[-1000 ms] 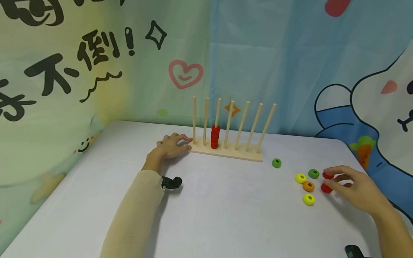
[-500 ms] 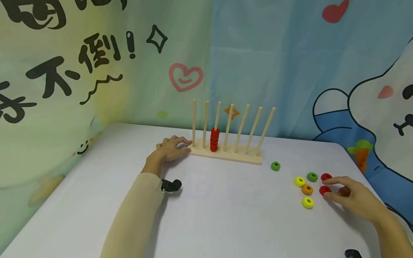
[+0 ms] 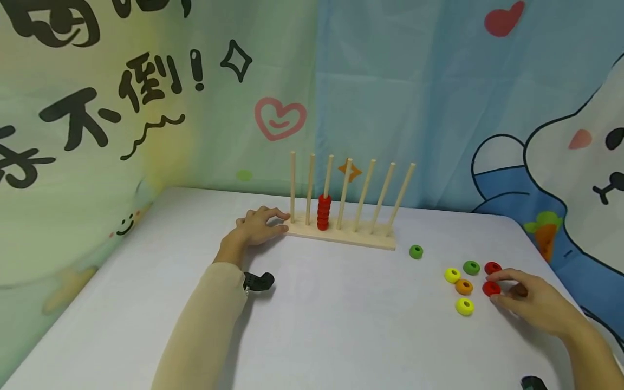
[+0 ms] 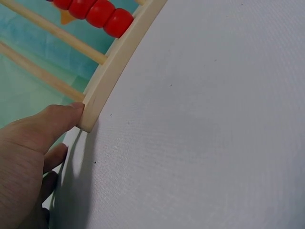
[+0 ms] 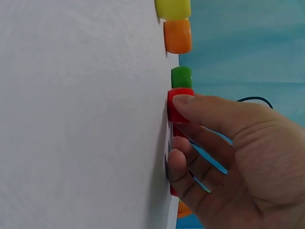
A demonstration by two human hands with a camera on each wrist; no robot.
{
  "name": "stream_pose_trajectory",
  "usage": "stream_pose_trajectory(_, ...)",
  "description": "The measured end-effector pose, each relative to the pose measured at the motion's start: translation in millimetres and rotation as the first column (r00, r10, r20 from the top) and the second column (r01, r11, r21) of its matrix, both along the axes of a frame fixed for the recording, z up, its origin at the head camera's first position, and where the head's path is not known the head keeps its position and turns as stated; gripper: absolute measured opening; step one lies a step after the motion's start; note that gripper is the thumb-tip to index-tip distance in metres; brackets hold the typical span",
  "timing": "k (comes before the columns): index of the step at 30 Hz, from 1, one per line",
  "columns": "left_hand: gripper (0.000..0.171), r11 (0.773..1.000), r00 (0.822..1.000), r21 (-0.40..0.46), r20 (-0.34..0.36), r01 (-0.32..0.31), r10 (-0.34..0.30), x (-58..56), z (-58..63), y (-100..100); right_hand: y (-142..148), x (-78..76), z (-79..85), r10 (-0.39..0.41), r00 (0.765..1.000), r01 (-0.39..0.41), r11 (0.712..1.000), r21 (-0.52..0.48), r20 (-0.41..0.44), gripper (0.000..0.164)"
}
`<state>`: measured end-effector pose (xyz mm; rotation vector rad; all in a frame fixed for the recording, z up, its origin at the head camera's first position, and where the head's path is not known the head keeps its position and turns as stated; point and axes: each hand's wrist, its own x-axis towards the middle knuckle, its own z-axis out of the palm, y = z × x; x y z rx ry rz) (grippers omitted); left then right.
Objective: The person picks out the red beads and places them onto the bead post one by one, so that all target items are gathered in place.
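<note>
**BEAD RACK, PART DONE: 1 OF 7 PEGS LOADED**

Loc.: wooden peg rack stands upright by the table's far edge, approx. mid-length.

Done: 3rd peg from L carries a red stack, seated down to the base; approx. 5 beads, exact no. not certain. Other 6 pegs bare.

Outstanding, as judged: all loose beads, lying toward the table's R edge, below its far R corner. Lone green bead is nearest the rack. Second green bead, far yellow bead, orange bead and near yellow bead lie in a loose group; far red bead and near red bead are closer to the R edge. Third red bead partly hidden behind fingers, R wrist view. Est. well under half complete if every peg is to be filled; not confirmed.

R hand: thumb and forefinger pinch near red bead, at tabletop level; other fingers bent, apart from it. Lift-off n/a yet.

L hand: thumb and forefinger grip rack's L end, prob. to steady it; remaining fingers partly hidden, contact can't tell.
</note>
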<state>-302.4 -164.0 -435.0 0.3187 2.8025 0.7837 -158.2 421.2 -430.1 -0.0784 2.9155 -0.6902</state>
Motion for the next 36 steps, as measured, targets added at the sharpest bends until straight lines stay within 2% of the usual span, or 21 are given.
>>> stream_pose_trajectory(8, 0.045, 1.000, 1.000, 0.000, 0.006, -0.004, 0.004, -1.0, -2.3, 2, -4, -0.6, 3.0, 0.010, 0.998, -0.011, 1.000, -0.009, -0.055, 0.043)
stream_pose_trajectory(15, 0.044, 1.000, 1.000, 0.004, 0.008, -0.024, 0.024, -3.8, -9.8, 0, -11, 0.9, 8.0, -0.022, 0.998, 0.019, 0.999, -0.039, -0.063, 0.045)
stream_pose_trajectory(19, 0.043, 1.000, 1.000, 0.003, 0.008, -0.017, 0.016, -3.6, -7.7, 1, -13, 1.5, 10.2, -0.026, 0.994, 0.022, 0.999, -0.037, -0.105, 0.045)
stream_pose_trajectory(23, 0.044, 1.000, 1.000, -0.003, 0.009, 0.001, -0.001, -4.3, -3.6, 2, -17, 4.7, 11.4, -0.029, 0.983, 0.016, 0.997, -0.071, -0.179, 0.042)
stream_pose_trajectory(30, 0.044, 1.000, 1.000, -0.001, 0.003, -0.014, 0.014, -11.2, -7.9, -1, -30, 3.5, 21.9, -0.004, 0.963, -0.029, 0.992, -0.119, -0.271, 0.039)
stream_pose_trajectory(36, 0.044, 1.000, 1.000, -0.008, 0.016, -0.009, 0.010, -8.9, -8.1, 2, -39, 2.7, 24.8, 0.020, 0.941, -0.080, 0.983, -0.164, -0.338, 0.034)
